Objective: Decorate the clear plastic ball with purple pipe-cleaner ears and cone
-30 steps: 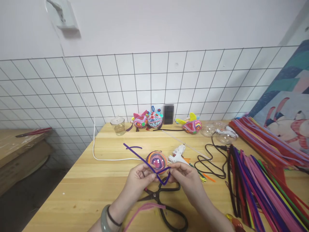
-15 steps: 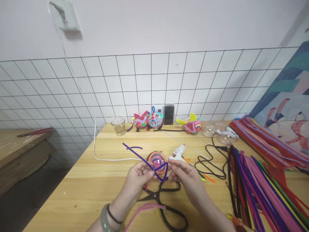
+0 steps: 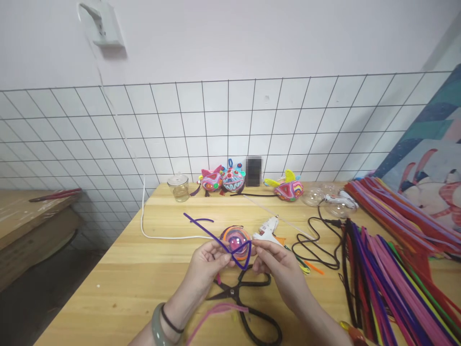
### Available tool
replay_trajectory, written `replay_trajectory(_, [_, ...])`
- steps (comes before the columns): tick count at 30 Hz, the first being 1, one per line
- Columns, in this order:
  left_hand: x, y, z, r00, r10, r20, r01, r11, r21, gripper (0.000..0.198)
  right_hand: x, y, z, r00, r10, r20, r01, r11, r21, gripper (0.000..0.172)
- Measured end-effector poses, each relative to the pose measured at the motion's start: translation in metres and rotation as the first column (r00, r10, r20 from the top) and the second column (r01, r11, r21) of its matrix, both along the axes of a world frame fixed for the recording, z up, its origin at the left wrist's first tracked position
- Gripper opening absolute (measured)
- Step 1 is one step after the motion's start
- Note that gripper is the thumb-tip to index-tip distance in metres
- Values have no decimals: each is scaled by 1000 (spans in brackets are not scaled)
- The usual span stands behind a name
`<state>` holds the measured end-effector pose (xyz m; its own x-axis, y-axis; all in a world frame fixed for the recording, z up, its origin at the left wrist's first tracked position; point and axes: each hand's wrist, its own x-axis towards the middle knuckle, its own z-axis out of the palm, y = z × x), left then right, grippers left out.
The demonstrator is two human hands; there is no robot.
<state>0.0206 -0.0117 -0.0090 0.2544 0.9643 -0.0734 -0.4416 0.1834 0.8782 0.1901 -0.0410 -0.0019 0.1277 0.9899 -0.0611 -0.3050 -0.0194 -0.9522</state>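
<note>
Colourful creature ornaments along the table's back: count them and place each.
3: the pink-topped ornament, right of the lidded glass cup; the toothy ornament, just right of it; the yellow-topped ornament, farther right, beside the clear globes.

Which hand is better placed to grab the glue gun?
Probably the right hand: it's nearer the glue gun, though also at the purple stem; the left hand, farther off, grips that stem.

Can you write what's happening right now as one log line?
left hand: pinching purple pipe cleaner | right hand: at its bent loop | black scissors: open on table | striped ball: behind pipe cleaner
</note>
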Motion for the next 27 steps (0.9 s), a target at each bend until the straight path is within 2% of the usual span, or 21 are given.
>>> replay_trajectory(17, [-1,0,0,1000,11,-7,-11,1000,9,31,-6,-3,6,997,52,52,-50,998,-27,41])
replay_trajectory(27, [0,1,0,1000,19,-6,-19,1000,8,30,-7,-3,11,996,26,85,-22,999,-39,44])
